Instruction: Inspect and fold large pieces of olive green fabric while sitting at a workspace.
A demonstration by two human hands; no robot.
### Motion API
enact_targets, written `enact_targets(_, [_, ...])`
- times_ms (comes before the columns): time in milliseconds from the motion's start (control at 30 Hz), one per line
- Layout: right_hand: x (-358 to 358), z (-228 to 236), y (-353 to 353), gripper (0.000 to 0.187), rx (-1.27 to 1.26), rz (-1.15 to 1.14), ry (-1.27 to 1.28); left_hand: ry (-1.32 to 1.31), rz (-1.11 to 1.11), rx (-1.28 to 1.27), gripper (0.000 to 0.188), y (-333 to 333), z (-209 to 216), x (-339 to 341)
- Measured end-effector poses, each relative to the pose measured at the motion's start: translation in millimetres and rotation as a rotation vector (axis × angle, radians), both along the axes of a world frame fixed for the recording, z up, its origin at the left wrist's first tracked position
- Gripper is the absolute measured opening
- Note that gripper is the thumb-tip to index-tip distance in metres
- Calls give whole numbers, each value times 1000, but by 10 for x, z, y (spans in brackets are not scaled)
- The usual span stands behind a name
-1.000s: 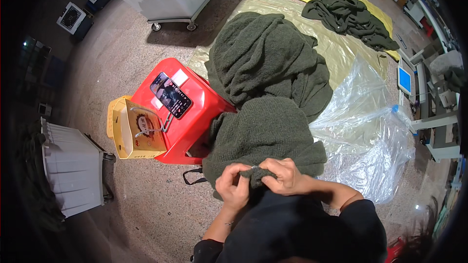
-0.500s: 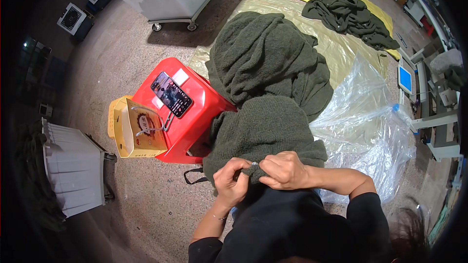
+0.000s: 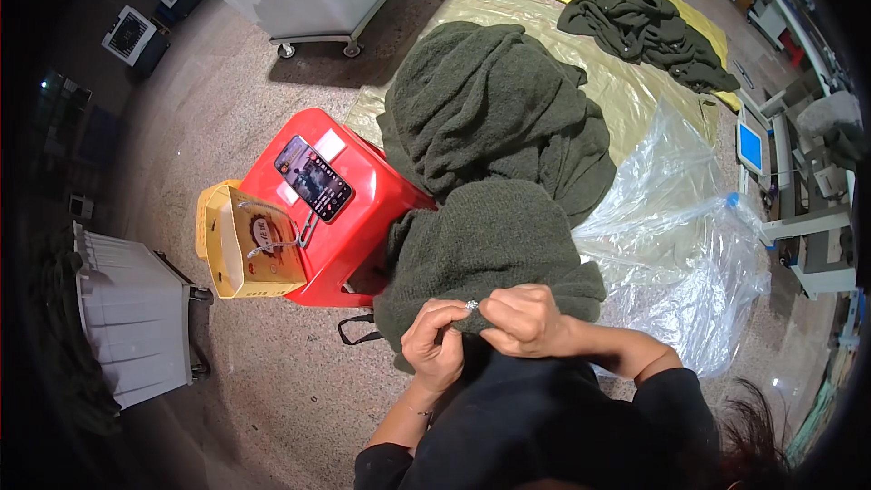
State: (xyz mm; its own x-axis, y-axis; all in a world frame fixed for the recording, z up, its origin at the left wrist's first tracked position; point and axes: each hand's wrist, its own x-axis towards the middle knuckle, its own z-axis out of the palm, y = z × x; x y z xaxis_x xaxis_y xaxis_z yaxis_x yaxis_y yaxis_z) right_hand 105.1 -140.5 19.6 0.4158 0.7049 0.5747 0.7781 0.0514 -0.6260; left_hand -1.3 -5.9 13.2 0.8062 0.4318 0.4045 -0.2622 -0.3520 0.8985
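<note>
Over speckled floor, both hands pinch a dark-green knitted garment (image 3: 490, 245).

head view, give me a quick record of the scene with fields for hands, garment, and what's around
left hand: fingers pinch the near edge of the dark green knit garment
right hand: grips the same edge, close beside the left
garment: draped over the person's lap, spreading onto a red stool
on stool: phone, screen lit
beside stool: yellow box
behind: larger green knit pile on plastic sheeting
far: another green heap on yellow sheet
</note>
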Motion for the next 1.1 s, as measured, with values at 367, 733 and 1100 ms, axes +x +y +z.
enact_targets(367, [128,-275,37,19,60,-511,552,532,71,-497,13,123,-367,-148])
enact_targets(733, [497,-41,-17,46,-347,13,389,510,-135,-964,13,300,-137,51])
enact_targets(1100, [436,-203,226,28,-149,391,738,521,-145,-968,17,267,-124,47])
